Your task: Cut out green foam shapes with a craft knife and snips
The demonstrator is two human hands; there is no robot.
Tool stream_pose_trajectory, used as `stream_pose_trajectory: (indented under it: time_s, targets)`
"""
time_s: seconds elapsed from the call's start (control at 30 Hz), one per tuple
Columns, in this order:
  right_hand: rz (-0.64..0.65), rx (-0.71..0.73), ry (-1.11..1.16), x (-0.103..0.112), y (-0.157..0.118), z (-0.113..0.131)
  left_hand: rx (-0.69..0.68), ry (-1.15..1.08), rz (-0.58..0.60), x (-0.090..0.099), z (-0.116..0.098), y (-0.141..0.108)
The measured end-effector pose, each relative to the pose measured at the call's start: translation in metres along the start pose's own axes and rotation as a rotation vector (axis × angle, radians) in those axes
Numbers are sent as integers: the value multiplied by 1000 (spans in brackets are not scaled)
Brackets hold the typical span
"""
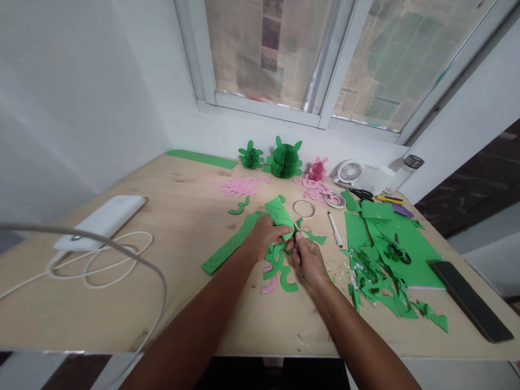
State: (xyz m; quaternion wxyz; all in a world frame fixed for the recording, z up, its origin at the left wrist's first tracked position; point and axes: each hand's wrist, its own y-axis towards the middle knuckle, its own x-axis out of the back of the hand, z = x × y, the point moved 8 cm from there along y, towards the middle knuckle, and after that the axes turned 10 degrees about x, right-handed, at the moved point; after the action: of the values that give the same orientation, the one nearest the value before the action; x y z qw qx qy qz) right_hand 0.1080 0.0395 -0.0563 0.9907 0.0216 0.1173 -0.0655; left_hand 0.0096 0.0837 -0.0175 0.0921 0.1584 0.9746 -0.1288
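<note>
My left hand [264, 234] is closed on a folded piece of green paper [279, 210] and holds it up over the table. Close beside it, my right hand [309, 259] grips small dark scissors [296, 236], whose blades meet the paper's right edge. Most of the handles are hidden in my fingers. Under my left wrist lies a long green paper strip [227, 250] with curved lines drawn on it. Curved green cutouts [287, 279] and a pink paper arc [268, 285] are scattered below my hands.
Green scraps [377, 287], a second pair of scissors [400, 253] and a phone [471, 300] lie at right. A pen [335, 229] and tape rings [304, 209] are nearer the middle. Paper figures [285, 161] stand along the wall. A power bank [103, 222] with cables sits left.
</note>
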Motion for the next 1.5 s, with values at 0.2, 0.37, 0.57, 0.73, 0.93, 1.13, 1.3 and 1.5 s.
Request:
stream_pose_trajectory:
  time_s: [0.2, 0.37, 0.57, 0.73, 0.93, 1.13, 1.3, 1.5]
  targets:
    - [-3, -6, 22, 2, 1, -4, 44, -30, 96, -6, 4, 2]
    - [-3, 4, 8, 2, 2, -3, 57, -59, 4, 5, 10, 8]
    - [11, -5, -35, 2, 0, 0, 51, -10, 64, 4, 12, 12]
    - [35, -10, -31, 1, 0, -1, 25, 40, 124, 0, 6, 8]
    - [33, -4, -38, 1, 1, -2, 16, 61, 148, -3, 2, 5]
    - [49, -14, -26, 0, 0, -1, 34, 60, 128, 1, 5, 7]
    - [61, -19, -39, -2, -1, 2, 50, 69, 155, 1, 7, 9]
    - [61, -23, -45, -1, 0, 0, 31, 93, 183, 2, 7, 10]
